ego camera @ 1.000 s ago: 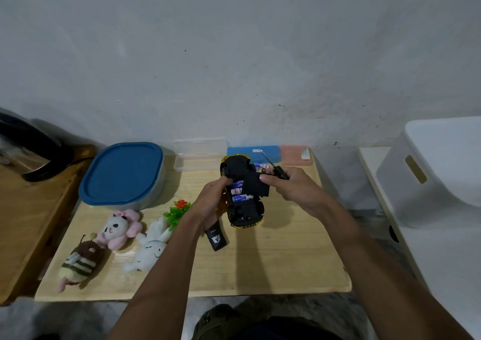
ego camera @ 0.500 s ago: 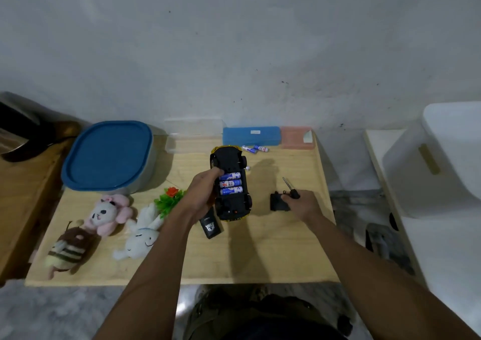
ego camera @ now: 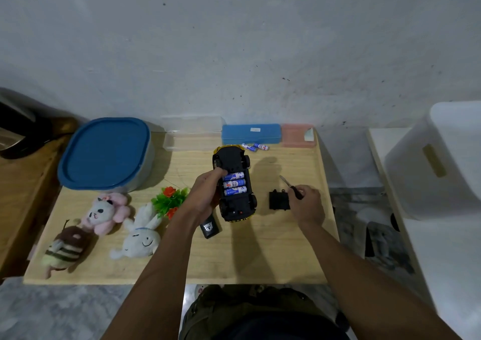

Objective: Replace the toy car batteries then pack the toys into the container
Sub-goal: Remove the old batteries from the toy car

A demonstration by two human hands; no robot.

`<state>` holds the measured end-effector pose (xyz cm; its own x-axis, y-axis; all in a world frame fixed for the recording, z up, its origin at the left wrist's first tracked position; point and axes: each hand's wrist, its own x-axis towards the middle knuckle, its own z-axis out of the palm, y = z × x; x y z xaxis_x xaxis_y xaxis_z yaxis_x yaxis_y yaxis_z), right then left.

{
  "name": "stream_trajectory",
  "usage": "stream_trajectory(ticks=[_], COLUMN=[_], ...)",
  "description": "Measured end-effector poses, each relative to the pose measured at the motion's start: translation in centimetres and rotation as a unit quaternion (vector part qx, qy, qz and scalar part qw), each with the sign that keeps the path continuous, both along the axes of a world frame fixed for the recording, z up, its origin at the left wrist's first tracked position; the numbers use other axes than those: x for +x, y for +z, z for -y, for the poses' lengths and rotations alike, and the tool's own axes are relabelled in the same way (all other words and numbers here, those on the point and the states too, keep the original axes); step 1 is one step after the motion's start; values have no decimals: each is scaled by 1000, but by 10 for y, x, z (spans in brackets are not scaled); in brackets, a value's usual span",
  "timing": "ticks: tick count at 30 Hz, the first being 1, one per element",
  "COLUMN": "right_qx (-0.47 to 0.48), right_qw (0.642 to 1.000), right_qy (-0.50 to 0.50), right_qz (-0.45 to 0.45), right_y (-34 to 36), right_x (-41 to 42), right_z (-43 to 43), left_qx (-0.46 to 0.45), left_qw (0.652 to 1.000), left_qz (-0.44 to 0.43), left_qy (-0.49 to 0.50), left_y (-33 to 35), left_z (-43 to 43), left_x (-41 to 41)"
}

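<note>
The yellow toy car [ego camera: 238, 204] lies upside down mid-table, its battery bay open and showing three blue batteries [ego camera: 234, 183]. My left hand [ego camera: 207, 193] grips the car's left side. To the right, my right hand [ego camera: 307, 204] holds a small screwdriver [ego camera: 291, 186]; the black battery cover [ego camera: 279, 200] lies on the table at its fingertips. Loose batteries [ego camera: 255, 147] lie behind the car. A blue-lidded container [ego camera: 104, 154] stands at the back left. A pink plush [ego camera: 104, 213], a white bunny plush [ego camera: 140, 235] and a striped bee plush [ego camera: 66, 248] lie at the front left.
A black remote [ego camera: 209, 227] lies under my left wrist, a plastic flower sprig [ego camera: 170, 199] beside it. Clear [ego camera: 192, 137], blue [ego camera: 251, 134] and pink [ego camera: 298, 135] boxes line the wall. A white bin [ego camera: 442, 157] stands on the right, off the wooden table [ego camera: 260, 256].
My right hand lifted the black cover off the car, carried it right and set it on the table. The car came down onto the table with its batteries exposed.
</note>
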<state>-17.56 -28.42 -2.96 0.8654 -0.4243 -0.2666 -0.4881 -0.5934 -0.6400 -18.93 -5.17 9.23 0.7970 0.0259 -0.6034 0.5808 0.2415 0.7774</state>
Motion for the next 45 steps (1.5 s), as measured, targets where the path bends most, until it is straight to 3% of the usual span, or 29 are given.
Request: stream_trajectory(ticks=[7,13,17,19,22,25,33,45], right_qx=[-101,-48,-32,33,135,119,89,236], right_qw=[994,997,992,980,950,936,955,959], right_qy=[30,55,80,122,220,292,252,148], right_qz=[13,-25,91,157,178,157,128,61], right_y=[5,11,48,74,110,123,125,131], right_x=[-1,7,10,8,-1,-10,-14,-12], right_z=[-3,8,-6,-24,-55,-77,-92,-103], left_qx=[7,2,0,4,6,9,33,17], left_qw=[1000,1000,1000,1000,999,999,995,990], left_qz=[2,5,16,22,27,43,96,138], left_qy=[3,3,8,7,16,15,-16,-15], left_y=[2,5,6,7,8,11,10,7], left_z=[-1,-2,-4,-6,-8,-8,-16,-13], left_x=[-1,-4,-4,-5,-4,-5,-13,-19])
